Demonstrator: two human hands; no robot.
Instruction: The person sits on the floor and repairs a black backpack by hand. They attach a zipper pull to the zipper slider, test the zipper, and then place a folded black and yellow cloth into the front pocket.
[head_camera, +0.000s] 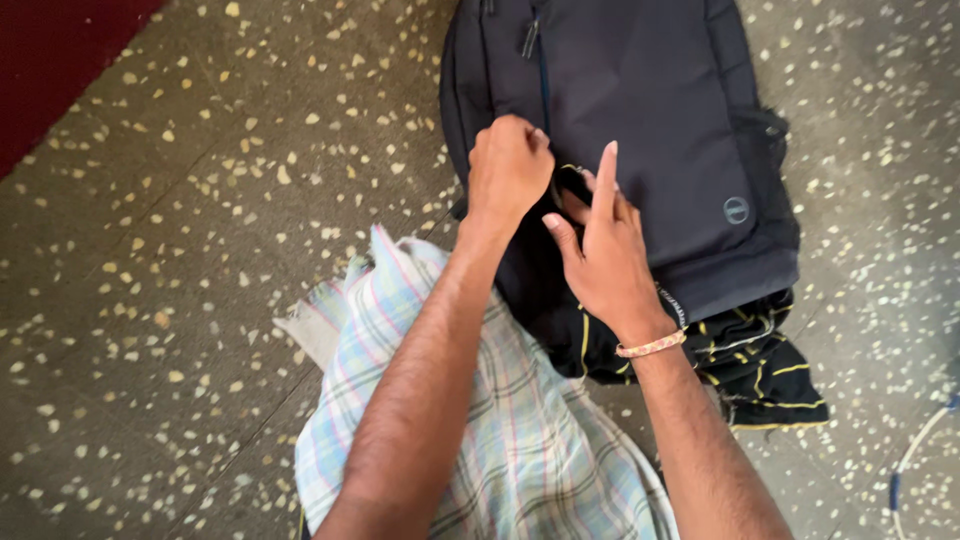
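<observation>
A dark navy backpack (650, 110) lies flat on the speckled floor. My left hand (508, 170) is closed in a fist at the bag's left side, pinching something at its zipper line. My right hand (600, 250) rests on the bag beside it, forefinger pointing up, the other fingers curled into the opening at the zipper. A braided band is on my right wrist. A black garment with yellow stripes (750, 365) sticks out from under the bag's near end.
A pale blue and pink checked cloth (520, 430) covers my lap under both forearms. A dark red mat (50, 50) fills the top left corner. A white cable (915, 460) curves at the lower right on the terrazzo floor (180, 300).
</observation>
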